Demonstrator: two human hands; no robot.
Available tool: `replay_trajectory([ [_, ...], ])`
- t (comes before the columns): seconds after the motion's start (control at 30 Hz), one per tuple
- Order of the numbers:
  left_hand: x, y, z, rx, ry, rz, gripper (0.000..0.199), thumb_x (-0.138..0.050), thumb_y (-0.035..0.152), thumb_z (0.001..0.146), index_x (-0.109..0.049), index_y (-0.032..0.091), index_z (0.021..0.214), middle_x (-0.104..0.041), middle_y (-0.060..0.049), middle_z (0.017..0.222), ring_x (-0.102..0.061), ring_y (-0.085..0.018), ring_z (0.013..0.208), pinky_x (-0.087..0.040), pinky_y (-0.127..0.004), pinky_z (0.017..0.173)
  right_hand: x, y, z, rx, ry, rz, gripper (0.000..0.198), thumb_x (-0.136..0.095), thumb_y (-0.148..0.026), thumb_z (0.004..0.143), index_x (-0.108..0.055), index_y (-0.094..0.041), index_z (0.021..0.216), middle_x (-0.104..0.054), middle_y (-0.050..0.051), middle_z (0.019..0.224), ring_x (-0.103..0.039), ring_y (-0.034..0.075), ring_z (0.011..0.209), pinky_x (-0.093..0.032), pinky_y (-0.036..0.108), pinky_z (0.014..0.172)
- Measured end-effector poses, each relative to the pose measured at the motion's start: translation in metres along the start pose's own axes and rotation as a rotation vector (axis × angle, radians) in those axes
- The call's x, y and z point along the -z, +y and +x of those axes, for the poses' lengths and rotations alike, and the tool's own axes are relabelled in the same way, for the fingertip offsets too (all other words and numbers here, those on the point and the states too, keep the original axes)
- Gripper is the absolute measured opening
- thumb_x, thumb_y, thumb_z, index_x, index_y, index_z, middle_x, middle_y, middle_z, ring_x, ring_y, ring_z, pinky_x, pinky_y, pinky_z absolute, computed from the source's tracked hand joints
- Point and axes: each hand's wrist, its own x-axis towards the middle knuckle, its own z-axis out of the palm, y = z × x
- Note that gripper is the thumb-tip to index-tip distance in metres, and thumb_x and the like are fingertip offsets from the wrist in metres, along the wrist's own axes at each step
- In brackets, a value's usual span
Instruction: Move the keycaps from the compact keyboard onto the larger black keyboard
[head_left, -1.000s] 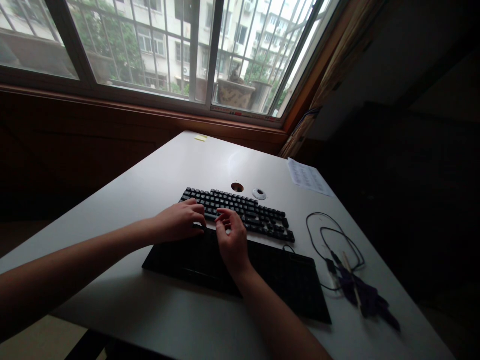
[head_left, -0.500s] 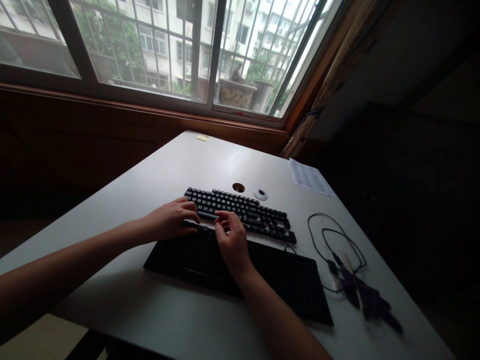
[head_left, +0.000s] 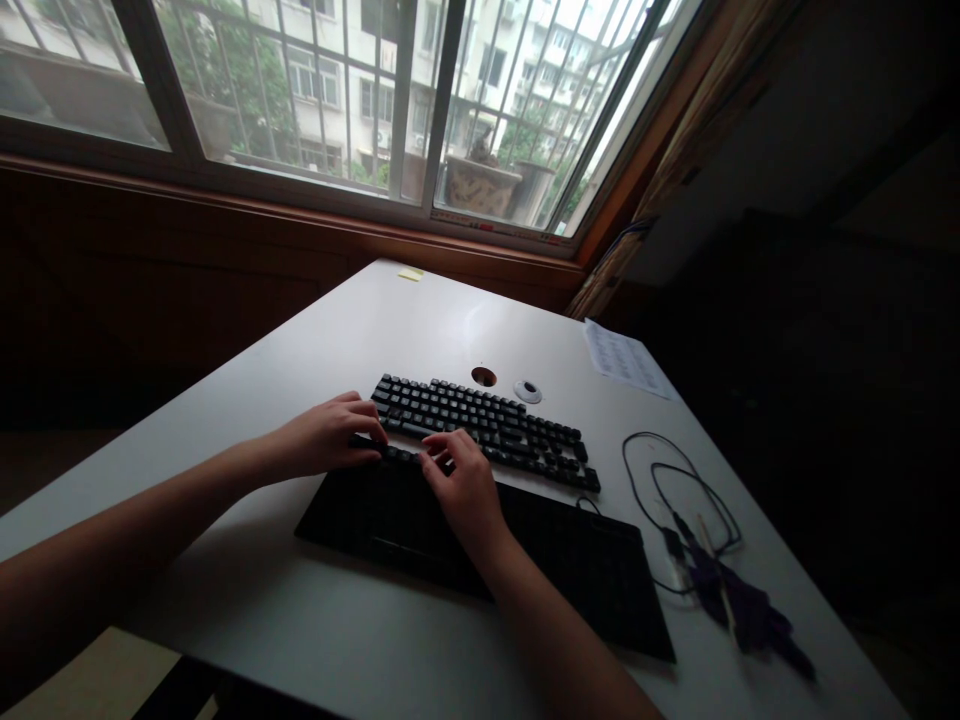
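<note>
A black keyboard [head_left: 577, 570] lies across the white desk, its surface mostly bare and dark. Along its far left edge runs a short row of keycaps [head_left: 400, 454]. My left hand [head_left: 330, 438] grips that corner, thumb on the near side of the row and fingers on the far side. At the row's right end my right hand [head_left: 465, 485] has thumb and index finger pinched close together; a small keycap seems to be between them, partly hidden. Just behind, loose black keycaps [head_left: 480, 418] lie in keyboard order on the desk.
Beyond the keycaps are a round desk hole [head_left: 484, 377] and its white cover ring [head_left: 528, 391]. Right of the keyboard lie a looped black cable [head_left: 637, 470] and a dark purple cloth [head_left: 742, 605] with a thin stick. A printed sheet [head_left: 628, 358] rests at the far right edge.
My right hand has moved slightly left and down, from the edge of the loose keycaps to the keyboard's row. My left hand has shifted a little left. The view has tilted slightly.
</note>
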Motion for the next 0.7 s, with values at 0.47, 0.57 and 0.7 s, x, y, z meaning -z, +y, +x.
replay_trajectory([
  [0.47, 0.0000, 0.0011, -0.0029, 0.021, 0.020, -0.097, 0.013, -0.067, 0.031, 0.091, -0.073, 0.023, 0.099, -0.067, -0.005, 0.097, -0.058, -0.019, 0.094, -0.047, -0.030, 0.084, 0.0033, -0.0021, 0.0000, 0.005, -0.034, -0.046, 0.008, -0.064, -0.017, 0.089, -0.069, -0.023, 0.086, -0.065, 0.002, 0.089, -0.064, 0.019, 0.087, -0.051, 0.032, 0.081],
  [0.57, -0.0004, 0.0016, -0.0031, 0.034, 0.024, -0.125, 0.014, -0.067, 0.032, 0.091, -0.073, 0.022, 0.099, -0.066, -0.005, 0.098, -0.059, -0.019, 0.094, -0.047, -0.030, 0.084, 0.0039, -0.0027, 0.0005, 0.004, -0.035, -0.051, 0.009, -0.063, -0.018, 0.089, -0.069, -0.023, 0.084, -0.066, 0.002, 0.088, -0.064, 0.020, 0.088, -0.050, 0.032, 0.080],
  [0.7, -0.0009, 0.0011, -0.0037, 0.025, 0.028, -0.139, 0.015, -0.067, 0.033, 0.092, -0.073, 0.023, 0.100, -0.066, -0.005, 0.098, -0.059, -0.019, 0.094, -0.048, -0.030, 0.084, 0.0032, -0.0027, 0.0006, 0.010, -0.038, -0.054, 0.010, -0.062, -0.019, 0.090, -0.069, -0.023, 0.084, -0.066, 0.003, 0.088, -0.064, 0.020, 0.088, -0.050, 0.032, 0.080],
])
